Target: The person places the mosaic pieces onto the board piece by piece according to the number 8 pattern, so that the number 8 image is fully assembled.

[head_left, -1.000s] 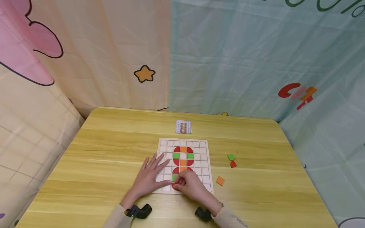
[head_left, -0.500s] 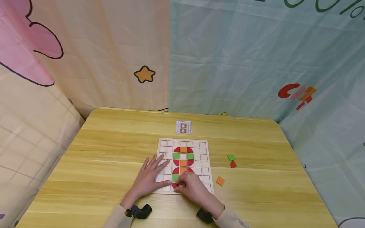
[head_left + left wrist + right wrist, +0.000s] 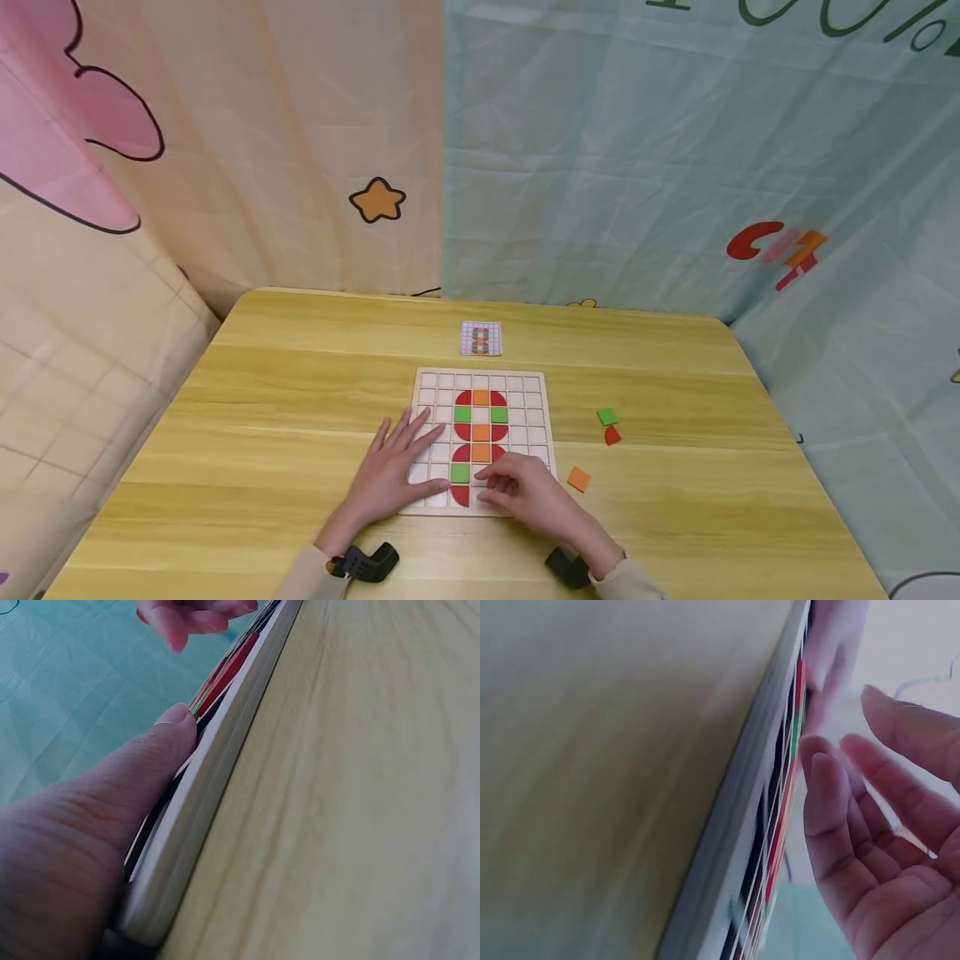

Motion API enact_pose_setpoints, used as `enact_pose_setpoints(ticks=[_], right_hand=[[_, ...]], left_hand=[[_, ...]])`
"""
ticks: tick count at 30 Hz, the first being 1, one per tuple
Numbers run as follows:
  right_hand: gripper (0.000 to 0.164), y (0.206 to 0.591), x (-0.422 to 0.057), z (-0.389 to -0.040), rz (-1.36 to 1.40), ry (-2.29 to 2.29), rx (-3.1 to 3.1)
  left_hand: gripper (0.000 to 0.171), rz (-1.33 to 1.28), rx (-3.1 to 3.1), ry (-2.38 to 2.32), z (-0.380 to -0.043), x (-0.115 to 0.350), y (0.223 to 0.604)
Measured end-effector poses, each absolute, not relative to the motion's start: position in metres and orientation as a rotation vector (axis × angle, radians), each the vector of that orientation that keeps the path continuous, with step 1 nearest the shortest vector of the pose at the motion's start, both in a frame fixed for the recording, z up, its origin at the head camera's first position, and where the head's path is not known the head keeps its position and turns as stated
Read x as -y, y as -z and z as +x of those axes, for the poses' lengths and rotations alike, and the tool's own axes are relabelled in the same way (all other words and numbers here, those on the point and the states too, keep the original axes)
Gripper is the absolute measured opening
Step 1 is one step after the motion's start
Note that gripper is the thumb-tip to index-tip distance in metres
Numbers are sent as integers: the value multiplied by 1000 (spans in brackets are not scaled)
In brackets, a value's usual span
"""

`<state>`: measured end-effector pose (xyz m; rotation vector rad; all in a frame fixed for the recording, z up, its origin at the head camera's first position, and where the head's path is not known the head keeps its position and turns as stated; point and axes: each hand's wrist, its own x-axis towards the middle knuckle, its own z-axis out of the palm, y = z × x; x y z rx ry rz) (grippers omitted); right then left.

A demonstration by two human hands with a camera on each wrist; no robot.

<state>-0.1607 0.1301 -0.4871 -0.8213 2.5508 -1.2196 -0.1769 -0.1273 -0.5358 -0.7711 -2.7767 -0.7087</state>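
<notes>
My left hand (image 3: 390,471) lies spread over the left side of a pale gridded wooden board (image 3: 531,423), its thumb pointing toward the lower tiles. In the left wrist view the thumb (image 3: 154,754) rests along the board's raised edge. On the board, red rounded tiles (image 3: 498,432), orange squares (image 3: 481,452) and green squares (image 3: 461,472) form a figure-eight-like pattern. A red corner tile (image 3: 460,496) sits at its lower left. My right hand (image 3: 536,492) hovers over the lower right of the board, covering some cells. In the right wrist view its fingers (image 3: 832,817) are loosely bent, holding nothing.
Right of the board lie a loose green square (image 3: 607,416), a red rounded piece (image 3: 612,435) and an orange square (image 3: 578,479). A small card (image 3: 481,338) with a printed grid pattern lies behind the board. Printed curtains (image 3: 600,167) stand behind the wooden table (image 3: 300,375).
My right hand has let go of the red corner tile at the lower left and drawn back to the right, baring that tile. The left hand stays in place.
</notes>
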Motion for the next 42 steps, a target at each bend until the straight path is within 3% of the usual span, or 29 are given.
enact_pose_setpoints(ticks=[8, 13, 21, 42], right_hand=[[12, 489, -183, -169, -590, 1189, -2784], [26, 494, -213, -167, -415, 1143, -2862], [44, 496, -238, -160, -389, 1064, -2859], [30, 496, -236, -164, -369, 1019, -2854]], left_hand=[[80, -754, 2790, 718, -174, 128, 534], [80, -752, 2790, 730, -173, 129, 538], [79, -747, 2805, 741, -172, 128, 540], [80, -761, 2776, 715, -176, 127, 540]])
